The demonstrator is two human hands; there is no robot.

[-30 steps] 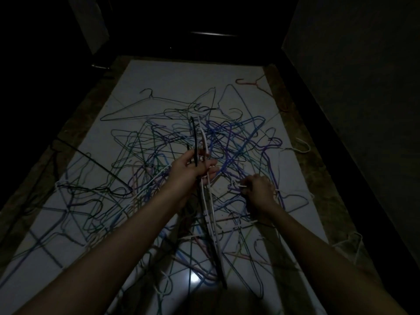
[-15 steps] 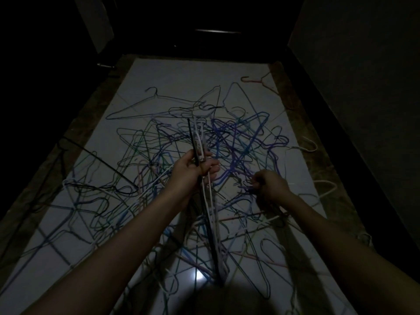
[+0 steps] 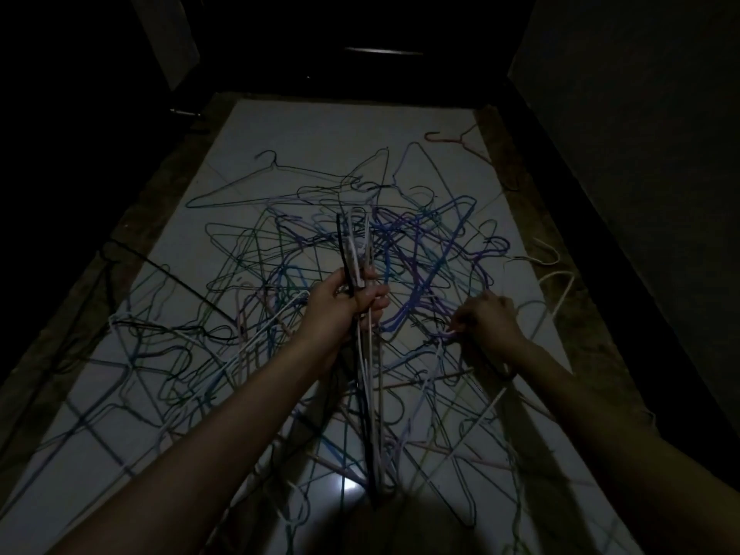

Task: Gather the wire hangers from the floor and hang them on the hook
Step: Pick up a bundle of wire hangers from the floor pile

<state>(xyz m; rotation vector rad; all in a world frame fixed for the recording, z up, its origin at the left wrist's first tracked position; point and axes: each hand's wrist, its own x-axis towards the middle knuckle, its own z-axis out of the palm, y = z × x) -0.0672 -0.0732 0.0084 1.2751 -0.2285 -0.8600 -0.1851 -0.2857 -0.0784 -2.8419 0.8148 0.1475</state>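
A tangled pile of wire hangers (image 3: 424, 254) in blue, green, white and black covers the pale floor. My left hand (image 3: 340, 302) grips a bunch of gathered hangers (image 3: 354, 250) near their necks; their hooks stick up past my fingers and their bodies hang down toward me. My right hand (image 3: 486, 324) reaches low into the pile at the right and pinches a pale hanger wire (image 3: 450, 334). No hook for hanging shows in the dim view.
The pale floor tile (image 3: 320, 138) is bordered by darker strips and dark walls on both sides. A single pink hanger (image 3: 452, 136) lies apart at the far right. White hangers (image 3: 558, 282) lie on the right border. A dark doorway stands beyond.
My right hand moved rightward across the pile and took hold of a pale wire. My left hand kept its bunch, shifting only slightly.
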